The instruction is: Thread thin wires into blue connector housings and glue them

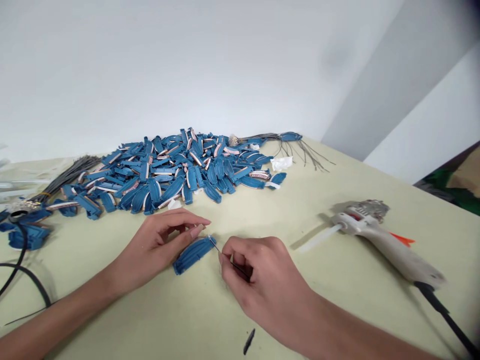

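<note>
A curved blue plastic piece [195,255] lies on the table between my hands. My left hand [161,242] rests against its upper edge, thumb and bent fingers closed around that side. In my right hand [258,280] a thin dark wire [239,270] is pinched between thumb and forefinger. The wire's far tip meets the right end of the blue piece, where a small pale spot shows. How the tip sits there is too small to make out.
Behind my hands spreads a large pile of blue plastic pieces [172,172]. Wire bundles lie at the left [71,175] and back [262,136]. A hot glue gun [386,245] with a white glue stick and black cord lies right. A black cable [32,275] loops at left; a small dark scrap [249,341] lies in front.
</note>
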`<state>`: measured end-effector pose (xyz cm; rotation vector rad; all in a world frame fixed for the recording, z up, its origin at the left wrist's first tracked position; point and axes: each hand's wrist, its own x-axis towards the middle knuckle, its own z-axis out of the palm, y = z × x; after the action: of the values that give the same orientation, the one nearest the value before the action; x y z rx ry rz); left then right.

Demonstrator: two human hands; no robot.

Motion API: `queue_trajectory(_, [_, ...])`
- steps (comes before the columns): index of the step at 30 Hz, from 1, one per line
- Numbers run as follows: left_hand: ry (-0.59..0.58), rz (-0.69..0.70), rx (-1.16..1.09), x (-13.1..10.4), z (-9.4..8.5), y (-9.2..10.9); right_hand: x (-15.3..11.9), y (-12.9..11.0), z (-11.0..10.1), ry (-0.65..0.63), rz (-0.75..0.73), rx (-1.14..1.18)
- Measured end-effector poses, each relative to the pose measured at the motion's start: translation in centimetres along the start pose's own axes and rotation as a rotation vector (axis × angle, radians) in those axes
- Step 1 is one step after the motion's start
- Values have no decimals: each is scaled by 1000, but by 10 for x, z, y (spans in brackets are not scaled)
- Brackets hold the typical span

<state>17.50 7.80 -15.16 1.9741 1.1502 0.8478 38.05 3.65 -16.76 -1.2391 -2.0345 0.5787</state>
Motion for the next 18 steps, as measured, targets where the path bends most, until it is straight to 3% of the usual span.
queue_trajectory(18, [-70,-23,-27,0,1,-2,4,-1,-2,-106,145,-12])
